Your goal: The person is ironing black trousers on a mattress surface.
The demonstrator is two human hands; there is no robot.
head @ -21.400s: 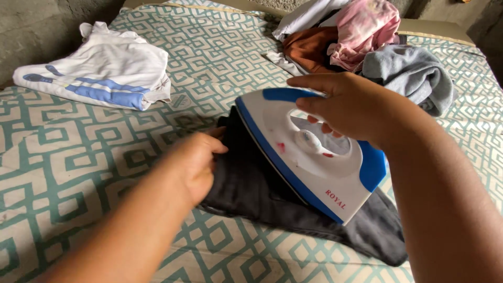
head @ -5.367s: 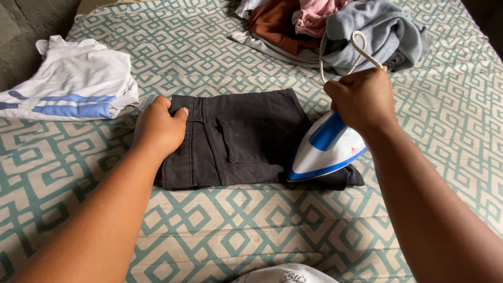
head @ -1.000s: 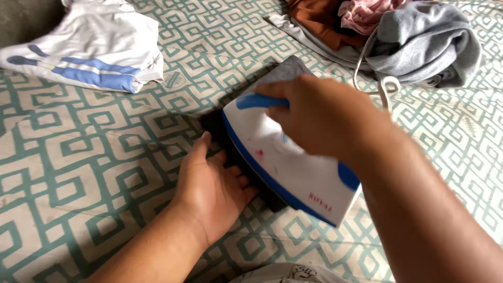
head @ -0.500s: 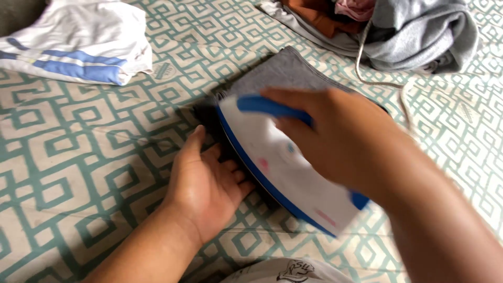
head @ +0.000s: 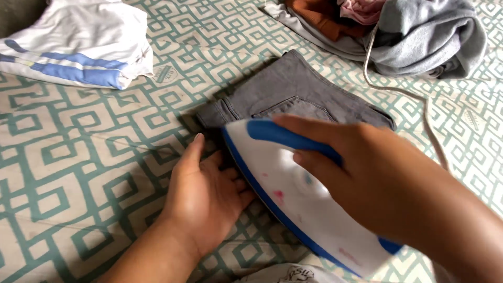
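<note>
Head view, looking down on a bed (head: 78, 141) covered by a sheet with a teal-and-cream geometric pattern.

Right hand (head: 367, 178): I see it closed around the blue handle of a white-and-blue iron (head: 293, 202), fingers wrapped over the grip. The iron lies tilted, its pointed end toward the upper left, and it covers the near part of the folded grey shorts (head: 293, 94). Small pink marks show on its white body. Whether the soleplate rests flat on the cloth I cannot tell, since hand and iron hide the contact.

Left hand (head: 204, 194): open, palm down, fingers spread. It lies flat just beside the iron's left edge, fingertips at the near corner of the shorts, where the fabric falls into shadow.

Grey shorts: at the middle of the bed, folded, a back pocket and the waistband showing above the iron.

Cord (head: 403, 94): a pale cable runs from the upper right across the sheet toward the right forearm.

Surroundings: a folded white garment with blue stripes (head: 78, 47) lies at the upper left, well apart from the shorts. A heap of clothes (head: 408, 31), grey, brown and pink, sits at the upper right. A white printed cloth (head: 283, 273) shows at the lower edge.
</note>
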